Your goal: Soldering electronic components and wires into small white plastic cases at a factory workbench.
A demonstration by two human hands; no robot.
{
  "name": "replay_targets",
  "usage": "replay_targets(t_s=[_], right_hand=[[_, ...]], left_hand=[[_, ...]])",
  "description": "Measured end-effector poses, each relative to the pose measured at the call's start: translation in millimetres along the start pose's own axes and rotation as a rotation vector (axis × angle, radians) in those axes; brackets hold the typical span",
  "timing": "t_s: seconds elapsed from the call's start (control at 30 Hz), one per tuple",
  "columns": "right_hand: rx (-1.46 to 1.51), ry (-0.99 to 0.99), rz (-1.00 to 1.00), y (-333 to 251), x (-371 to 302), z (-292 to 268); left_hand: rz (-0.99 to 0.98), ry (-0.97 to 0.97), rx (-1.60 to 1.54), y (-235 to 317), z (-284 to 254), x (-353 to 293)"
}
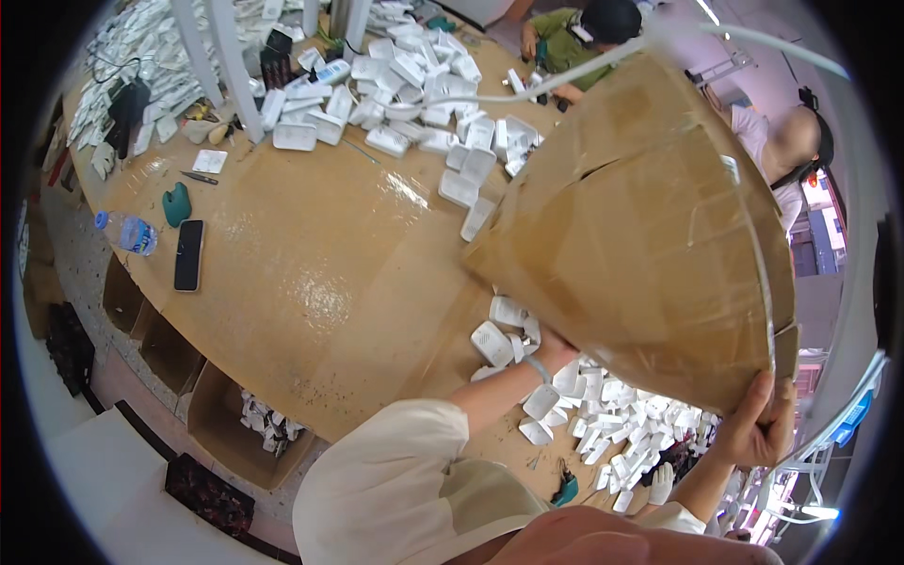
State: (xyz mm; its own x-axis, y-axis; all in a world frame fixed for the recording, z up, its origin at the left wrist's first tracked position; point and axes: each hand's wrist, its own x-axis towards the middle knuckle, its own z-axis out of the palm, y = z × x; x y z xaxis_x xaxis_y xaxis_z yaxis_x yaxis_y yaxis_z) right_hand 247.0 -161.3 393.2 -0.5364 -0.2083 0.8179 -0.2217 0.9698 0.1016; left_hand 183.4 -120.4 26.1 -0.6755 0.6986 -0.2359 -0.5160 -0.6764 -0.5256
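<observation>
A large brown cardboard box point(621, 226), creased and taped, is tilted up over the right part of the table. My right hand point(761, 424) grips its near right edge, with the thumb on the outside. At the lower left edge of the box, my left hand point(554, 350) bears against it from below; its fingers are hidden behind the cardboard. White plastic housings point(492, 344) lie around my left wrist. A wide heap of small white plastic parts point(626, 414) spreads below the box. The inside of the box is out of sight.
Left on the table are a phone point(189, 255), a water bottle point(132, 233) and a teal tool point(176, 204). White casings point(405, 75) pile up at the back near metal posts point(231, 66). Another person point(574, 47) sits across; a cable hangs overhead. A green power driver point(565, 487) lies near.
</observation>
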Motion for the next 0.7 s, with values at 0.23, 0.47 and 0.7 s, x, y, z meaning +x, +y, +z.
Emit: replay_targets(t_s=[0.23, 0.47, 0.7], right_hand=[[0.214, -0.042, 0.002, -88, 10, -34], [0.653, -0.139, -0.055, -177, 35, -62], [1.176, 0.137, 0.379, -278, 49, -9]], left_hand=[[0.269, 0.052, 0.210, 70, -48, -95], [0.481, -0.081, 0.550, 183, 18, -336], [0.841, 0.318, 1.078, 248, 153, -483]])
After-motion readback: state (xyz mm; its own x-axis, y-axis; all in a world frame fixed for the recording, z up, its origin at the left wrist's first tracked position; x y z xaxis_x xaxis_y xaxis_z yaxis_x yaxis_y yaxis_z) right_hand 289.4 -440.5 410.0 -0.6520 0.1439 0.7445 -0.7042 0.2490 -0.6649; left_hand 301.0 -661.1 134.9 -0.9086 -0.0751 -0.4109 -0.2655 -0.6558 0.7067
